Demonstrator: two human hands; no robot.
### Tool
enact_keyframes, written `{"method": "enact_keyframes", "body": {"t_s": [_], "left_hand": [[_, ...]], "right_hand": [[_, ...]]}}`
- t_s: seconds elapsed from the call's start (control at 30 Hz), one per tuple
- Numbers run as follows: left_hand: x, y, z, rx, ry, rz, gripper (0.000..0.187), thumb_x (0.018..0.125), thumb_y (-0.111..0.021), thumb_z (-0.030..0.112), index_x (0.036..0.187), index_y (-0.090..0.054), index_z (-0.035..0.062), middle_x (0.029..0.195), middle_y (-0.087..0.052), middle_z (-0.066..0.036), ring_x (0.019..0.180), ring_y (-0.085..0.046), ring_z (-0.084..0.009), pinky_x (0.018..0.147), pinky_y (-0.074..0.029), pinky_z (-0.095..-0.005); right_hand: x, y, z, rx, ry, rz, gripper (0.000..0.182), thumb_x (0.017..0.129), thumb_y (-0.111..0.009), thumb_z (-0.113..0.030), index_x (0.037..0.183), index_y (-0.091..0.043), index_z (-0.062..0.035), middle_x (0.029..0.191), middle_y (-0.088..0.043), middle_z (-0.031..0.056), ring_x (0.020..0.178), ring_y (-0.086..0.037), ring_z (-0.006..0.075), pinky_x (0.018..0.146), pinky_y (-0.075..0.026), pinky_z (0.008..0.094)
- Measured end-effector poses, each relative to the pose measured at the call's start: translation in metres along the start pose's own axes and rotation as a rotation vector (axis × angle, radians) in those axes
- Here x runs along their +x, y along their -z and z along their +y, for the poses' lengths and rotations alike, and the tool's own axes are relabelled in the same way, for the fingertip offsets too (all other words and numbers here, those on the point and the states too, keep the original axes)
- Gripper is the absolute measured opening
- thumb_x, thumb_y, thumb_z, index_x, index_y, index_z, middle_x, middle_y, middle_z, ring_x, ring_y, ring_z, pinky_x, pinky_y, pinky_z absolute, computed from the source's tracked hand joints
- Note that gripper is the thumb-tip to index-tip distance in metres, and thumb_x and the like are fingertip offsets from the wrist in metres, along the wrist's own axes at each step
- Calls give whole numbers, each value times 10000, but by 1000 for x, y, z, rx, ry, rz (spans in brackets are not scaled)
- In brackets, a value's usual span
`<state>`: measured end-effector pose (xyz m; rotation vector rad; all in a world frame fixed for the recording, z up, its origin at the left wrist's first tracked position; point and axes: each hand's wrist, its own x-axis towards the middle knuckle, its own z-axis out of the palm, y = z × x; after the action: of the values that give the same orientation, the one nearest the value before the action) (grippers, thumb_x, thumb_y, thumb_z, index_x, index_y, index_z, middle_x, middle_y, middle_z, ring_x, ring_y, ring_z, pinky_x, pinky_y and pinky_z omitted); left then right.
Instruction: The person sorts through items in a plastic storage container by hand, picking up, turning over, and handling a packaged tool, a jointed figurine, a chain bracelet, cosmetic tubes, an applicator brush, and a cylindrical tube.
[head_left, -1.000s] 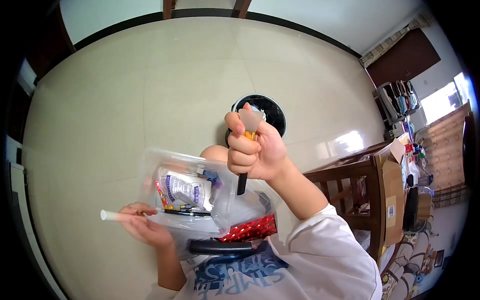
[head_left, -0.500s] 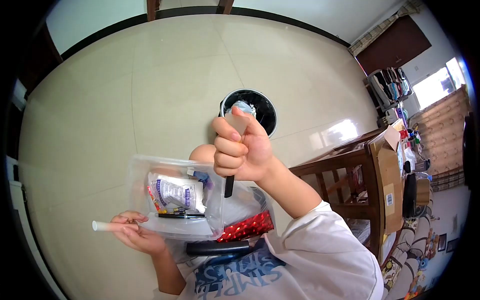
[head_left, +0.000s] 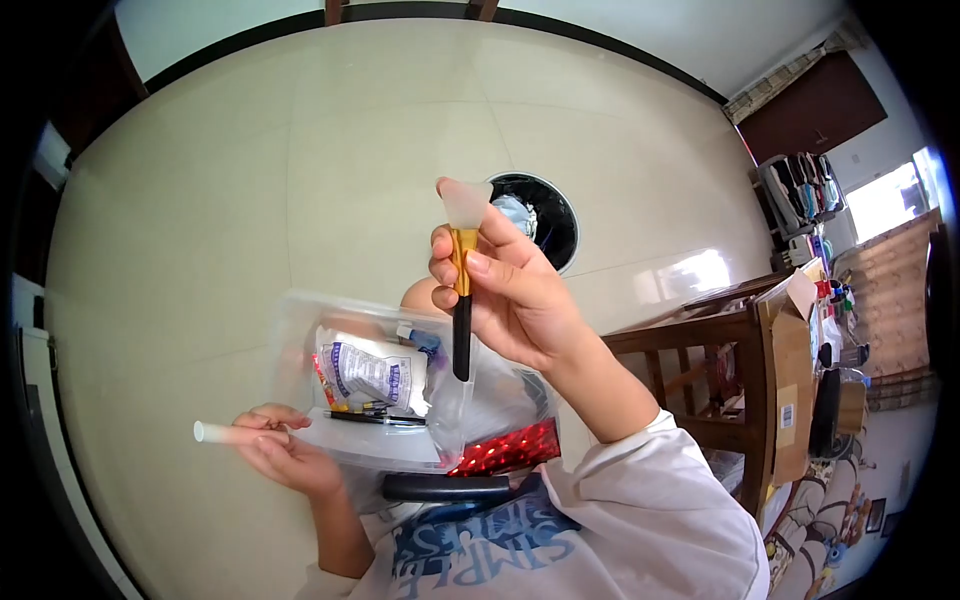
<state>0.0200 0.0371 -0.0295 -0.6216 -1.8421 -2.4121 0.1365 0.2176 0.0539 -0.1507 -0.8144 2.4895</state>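
Note:
Between its thumb and fingers my right hand (head_left: 515, 285) grips a small spatula brush (head_left: 463, 265) with a pale translucent flat head, a gold collar and a black handle, held upright with the head at the top. My left hand (head_left: 292, 452) is closed round a white translucent tube (head_left: 225, 433) that points left, beside the clear plastic box (head_left: 380, 455). Inside the box lie a white and purple packet (head_left: 368, 374), a black pen (head_left: 375, 418) and other small items.
A lined trash bin (head_left: 560, 215) stands on the floor beyond my right hand. Near my lap lie a shiny red item (head_left: 510, 447) and a black case (head_left: 445, 488). At the right stands a wooden table (head_left: 752, 390) with a cardboard box (head_left: 792, 390).
My right hand has turned and loosened from a fist, so the brush's gold collar and black handle now show. My left hand still holds the tube. The whole view has shifted slightly.

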Motion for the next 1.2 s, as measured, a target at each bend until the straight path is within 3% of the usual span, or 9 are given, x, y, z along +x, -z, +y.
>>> {"method": "enact_keyframes", "body": {"t_s": [0.33,0.8,0.93,1.03,1.2], "left_hand": [[1,-2,2,19,-7,-11,230,812,-307,234,814,-326,5,592,-361,-81,529,-366,-154,499,-345,-246],[1,-2,2,25,-8,-3,220,813,-307,233,775,-313,16,622,-356,-84,528,-378,-158,501,-351,-247],[0,-2,3,29,4,-14,228,810,-311,240,782,-314,13,623,-360,-85,532,-378,-157,505,-353,-248],[0,-2,2,30,-6,-13,237,806,-314,244,797,-316,7,614,-363,-87,526,-374,-156,508,-353,-248],[0,-2,1,-7,-37,-31,195,824,-312,225,817,-346,33,593,-365,-60,534,-348,-129,497,-309,-231]], "right_hand": [[-6,-2,3,-43,55,0,422,765,-514,-30,1154,-359,-77,929,-483,66,795,-472,120,690,-412,255],[-11,2,3,34,19,29,204,737,-534,16,888,-454,-95,911,-532,120,751,-525,145,661,-452,264],[-12,4,2,72,-7,14,177,745,-535,-10,878,-465,-103,906,-534,128,748,-528,154,649,-451,266],[-12,7,3,0,20,-7,252,767,-517,-115,998,-451,-35,876,-543,77,701,-496,131,591,-392,258],[-10,6,1,13,24,-74,265,826,-380,-192,1010,-448,-14,763,-513,45,553,-418,104,478,-308,225]]}}
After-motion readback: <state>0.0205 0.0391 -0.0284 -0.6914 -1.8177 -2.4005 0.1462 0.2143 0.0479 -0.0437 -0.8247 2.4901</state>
